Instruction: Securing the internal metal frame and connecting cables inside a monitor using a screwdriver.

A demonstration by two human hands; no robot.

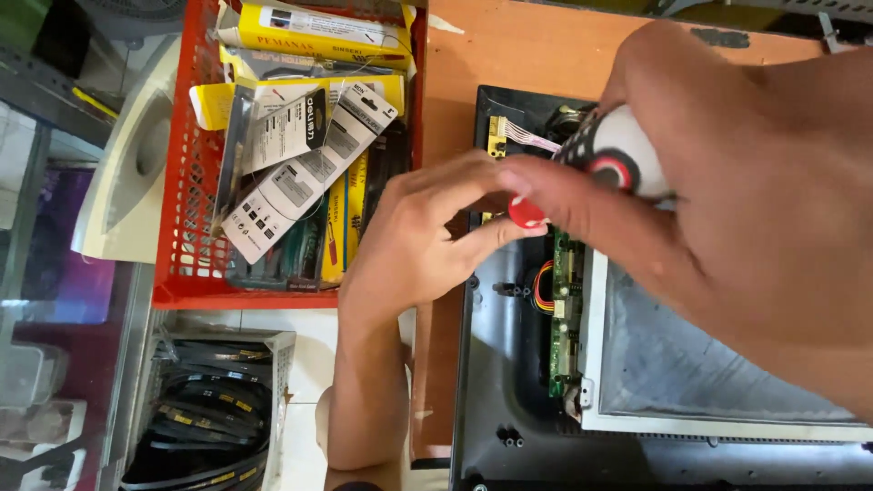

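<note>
Left hand [423, 241] reaching in from 6 o'clock, forearm rising along the worktop [509, 55] edge, wrist bent toward 3 o'clock, fingers curled loosely with thumb and forefinger pinched near the red tip [526, 213] of the tool; whether actually gripping that tip, cannot tell

Right hand [727, 209] entering large from 3 o'clock, close to the camera, filling the right side of the view, wrapped shut around a screwdriver [618, 155] with a white handle, black dotted grip and a red ring; forefinger stretched out along the tool toward 9 o'clock, ending just at the red tip and touching the left fingertips there

Screwdriver held above the opened black device casing [496, 364], which lies flat on the orange-brown worktop at 5 o'clock of centre; tip poised over the upper end of a narrow green circuit board [562, 318] running 12 to 6 o'clock inside the casing

Just at 9 o'clock of the board, a bunch of red and yellow wires [543, 286]; at 3 o'clock of it, a grey metal plate [691, 364] with a white frame; at 12 o'clock, a small yellow connector board [496, 135] with a pale ribbon cable

At 10 o'clock, well apart from the hands, a red plastic basket [173, 227] full of yellow and white packaged tools; below it at 7 o'clock, a white crate [284, 350] holding coiled black belts
</note>
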